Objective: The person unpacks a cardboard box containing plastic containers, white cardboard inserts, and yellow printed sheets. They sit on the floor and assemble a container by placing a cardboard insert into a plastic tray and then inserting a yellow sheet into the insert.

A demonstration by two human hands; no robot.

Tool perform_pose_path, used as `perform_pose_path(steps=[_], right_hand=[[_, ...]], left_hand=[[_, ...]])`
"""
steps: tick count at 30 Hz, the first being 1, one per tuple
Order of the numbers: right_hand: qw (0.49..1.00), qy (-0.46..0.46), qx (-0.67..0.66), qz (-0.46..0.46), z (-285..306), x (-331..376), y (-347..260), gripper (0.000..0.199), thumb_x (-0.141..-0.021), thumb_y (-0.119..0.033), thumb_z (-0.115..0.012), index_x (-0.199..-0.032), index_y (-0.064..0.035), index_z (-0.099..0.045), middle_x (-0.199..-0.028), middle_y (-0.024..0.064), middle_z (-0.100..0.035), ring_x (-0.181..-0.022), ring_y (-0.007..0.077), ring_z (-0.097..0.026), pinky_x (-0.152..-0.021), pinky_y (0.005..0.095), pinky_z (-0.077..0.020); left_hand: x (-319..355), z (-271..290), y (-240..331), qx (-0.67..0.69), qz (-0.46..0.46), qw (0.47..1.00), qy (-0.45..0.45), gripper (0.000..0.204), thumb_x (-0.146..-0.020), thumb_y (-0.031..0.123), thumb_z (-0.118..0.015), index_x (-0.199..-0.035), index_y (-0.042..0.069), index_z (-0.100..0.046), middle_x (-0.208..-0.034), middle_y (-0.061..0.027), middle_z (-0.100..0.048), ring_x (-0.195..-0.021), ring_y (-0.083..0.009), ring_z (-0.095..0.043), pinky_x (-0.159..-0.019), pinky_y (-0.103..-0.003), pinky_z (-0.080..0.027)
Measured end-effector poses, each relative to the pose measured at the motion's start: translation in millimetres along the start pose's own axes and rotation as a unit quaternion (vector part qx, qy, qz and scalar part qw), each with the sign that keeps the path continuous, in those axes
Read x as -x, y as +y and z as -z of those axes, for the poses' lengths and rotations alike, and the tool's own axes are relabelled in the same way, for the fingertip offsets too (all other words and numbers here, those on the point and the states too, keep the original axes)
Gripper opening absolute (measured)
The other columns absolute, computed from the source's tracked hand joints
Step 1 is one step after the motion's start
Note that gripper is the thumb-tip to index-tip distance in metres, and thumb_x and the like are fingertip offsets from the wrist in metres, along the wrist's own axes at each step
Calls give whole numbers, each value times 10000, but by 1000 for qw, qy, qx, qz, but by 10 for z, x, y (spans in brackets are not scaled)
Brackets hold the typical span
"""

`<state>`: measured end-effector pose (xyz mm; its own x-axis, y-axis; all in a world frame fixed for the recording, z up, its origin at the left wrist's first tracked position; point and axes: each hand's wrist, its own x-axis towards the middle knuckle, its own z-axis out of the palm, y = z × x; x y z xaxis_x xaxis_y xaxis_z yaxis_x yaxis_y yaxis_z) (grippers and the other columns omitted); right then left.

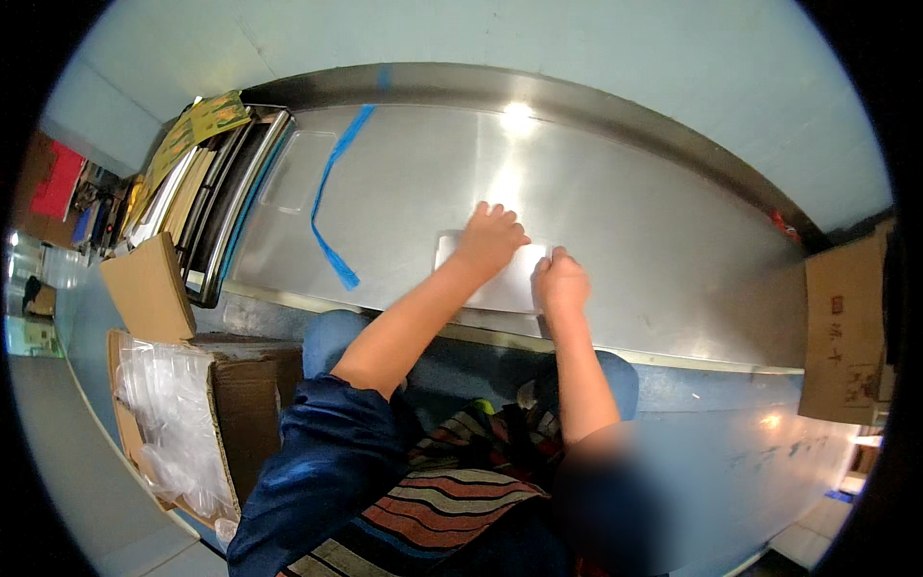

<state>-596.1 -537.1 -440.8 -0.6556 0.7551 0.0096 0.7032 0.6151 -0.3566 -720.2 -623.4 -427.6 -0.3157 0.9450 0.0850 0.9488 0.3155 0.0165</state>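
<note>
A flat white rectangular sheet (516,288) lies near the front edge of the metal table, glossy on its right part. My left hand (493,237) reaches across its upper edge, palm down, fingers stretched and a little apart. At the sheet's right edge my right hand (562,283) is closed, thumb and fingers pinching that edge. Both hands partly cover the sheet, so whether it is paper or thin film I cannot tell.
A blue strip (334,252) lies on the metal table (663,231), beside a clear flat plastic piece (296,171). Folders and boards (216,192) stand at the left. Below them, an open carton (216,423) holds clear plastic pieces (173,413). Another carton (846,327) stands far right.
</note>
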Motion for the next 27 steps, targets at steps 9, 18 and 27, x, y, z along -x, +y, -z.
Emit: perform_pose_path(steps=[9, 18, 27], right_hand=[[1000, -8, -29, 7, -8, 65, 54, 194, -829, -221, -547, -903, -42, -539, -839, 171, -620, -738, 380, -624, -657, 473, -502], [976, 43, -215, -7, 496, 223, 314, 341, -803, -229, -613, -1008, 43, -602, -875, 199, -629, -799, 326, -619, -728, 385, -485], [946, -119, -117, 279, 250, 286, -545, 199, -824, -172, -536, -881, -5, -627, -927, 208, -621, -896, 362, -585, -797, 425, -468]], left_hand=[[162, -14, -53, 46, 52, 997, 43, 141, -845, 230, -530, -904, 131, -610, -920, -64, -538, -918, -238, -519, -793, -350, -389], [443, 299, 29, 50, 164, 979, 114, 713, -799, 255, -611, -1396, 138, -240, -1309, -150, -376, -1208, -306, -361, -1033, -484, -247], [914, -296, -489, 235, 345, 904, 88, 205, -693, 113, -575, -859, -2, -613, -866, -201, -628, -837, -343, -610, -765, -426, -491]])
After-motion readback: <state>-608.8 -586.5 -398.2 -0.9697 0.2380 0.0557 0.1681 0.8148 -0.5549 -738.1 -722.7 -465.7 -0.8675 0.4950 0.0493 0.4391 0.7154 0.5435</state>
